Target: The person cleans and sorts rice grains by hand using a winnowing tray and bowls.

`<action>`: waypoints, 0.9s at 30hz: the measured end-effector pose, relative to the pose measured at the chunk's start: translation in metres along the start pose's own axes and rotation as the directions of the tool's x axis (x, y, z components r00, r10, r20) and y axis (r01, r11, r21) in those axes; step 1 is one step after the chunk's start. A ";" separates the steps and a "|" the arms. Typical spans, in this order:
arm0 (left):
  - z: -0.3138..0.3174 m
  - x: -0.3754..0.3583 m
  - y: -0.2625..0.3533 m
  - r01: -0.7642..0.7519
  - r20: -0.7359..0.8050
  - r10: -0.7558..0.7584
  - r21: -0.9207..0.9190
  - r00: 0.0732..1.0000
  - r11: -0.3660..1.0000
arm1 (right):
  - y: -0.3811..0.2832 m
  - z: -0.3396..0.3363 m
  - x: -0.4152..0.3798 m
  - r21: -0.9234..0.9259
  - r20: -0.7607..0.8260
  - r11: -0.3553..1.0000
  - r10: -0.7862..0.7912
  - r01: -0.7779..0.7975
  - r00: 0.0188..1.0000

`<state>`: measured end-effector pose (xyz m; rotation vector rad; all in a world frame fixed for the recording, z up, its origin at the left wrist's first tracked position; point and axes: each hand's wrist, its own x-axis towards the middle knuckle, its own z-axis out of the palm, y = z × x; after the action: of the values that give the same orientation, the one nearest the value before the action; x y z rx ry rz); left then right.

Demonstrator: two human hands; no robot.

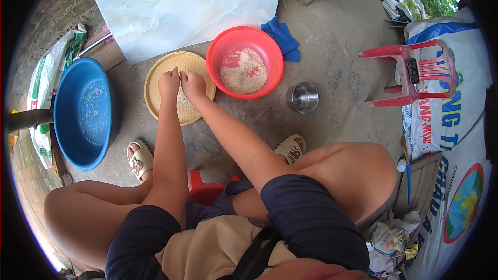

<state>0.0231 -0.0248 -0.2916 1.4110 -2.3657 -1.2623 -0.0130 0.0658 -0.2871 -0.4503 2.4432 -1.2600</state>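
Observation:
Both hands are close together over a round, shallow woven tray [153, 88] on the floor. My left hand [169, 83] has its fingers curled, with the fingertips toward the other hand. Beside it, my right hand [193, 84] is also curled, its thumb and fingers pressed together. Anything between the fingertips is too small to make out. Pale grains lie on the tray, partly hidden by my wrists. Just right of the tray stands a red basin [276, 65] with pale grains [249, 72] spread on its bottom.
A blue basin [101, 124] stands at the left. Right of the red basin are a metal bowl [304, 98] and a blue cloth [282, 39]. A pale sheet [181, 5] lies ahead. At the right are a red plastic chair [404, 72] and large printed sacks [441, 129].

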 end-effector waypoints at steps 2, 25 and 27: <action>0.002 0.005 -0.003 0.160 0.245 -0.145 -0.042 0.959 0.986 | 0.001 0.002 0.004 -0.042 0.046 0.999 0.020 -0.018 0.999; -0.038 -0.071 -0.093 0.345 -0.532 -0.422 -0.243 0.734 0.907 | 0.046 -0.038 -0.030 -0.258 -0.089 0.949 0.163 -0.181 0.983; -0.050 -0.075 -0.099 0.285 -0.594 -0.375 -0.245 0.712 0.927 | 0.033 -0.030 -0.037 -0.318 -0.036 0.945 0.075 -0.083 0.997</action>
<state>0.1561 -0.0185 -0.3057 1.8973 -1.5885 -0.7841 0.0022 0.1209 -0.2921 -0.4175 2.6660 -0.8418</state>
